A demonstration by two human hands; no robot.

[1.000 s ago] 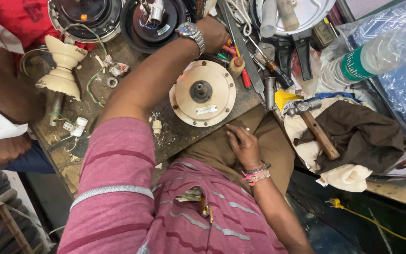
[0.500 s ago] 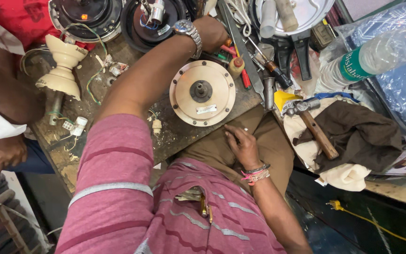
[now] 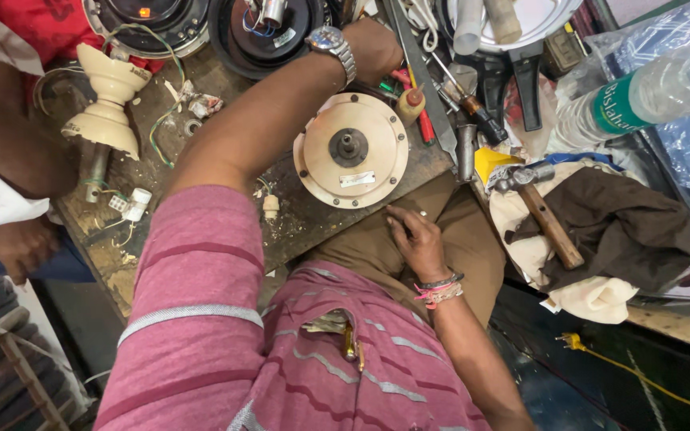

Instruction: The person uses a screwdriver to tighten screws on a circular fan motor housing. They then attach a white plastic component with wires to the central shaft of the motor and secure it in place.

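My left hand (image 3: pixel 373 49), with a metal watch on its wrist, reaches across the worn workbench (image 3: pixel 313 219) into a cluster of hand tools (image 3: pixel 449 96) at the far edge. Its fingers are hidden, so I cannot see whether it grips anything. Just below that arm a round cream fan motor housing (image 3: pixel 350 152) lies flat with its shaft facing up. A small bottle with a red cap (image 3: pixel 410 102) stands beside the housing. My right hand (image 3: pixel 413 239), with thread bracelets at the wrist, rests flat on my brown-trousered thigh and holds nothing.
Two black round motor parts (image 3: pixel 261 32) lie at the top. A cream fan canopy (image 3: pixel 109 104) with loose wires stands at the left. On the right are a hammer (image 3: pixel 549 223), a brown cloth (image 3: pixel 624 231) and a plastic bottle (image 3: pixel 640 96). Another person's arm (image 3: pixel 9 152) is at the left edge.
My left hand has crept slightly farther into the tools. The right hand stays on my thigh.
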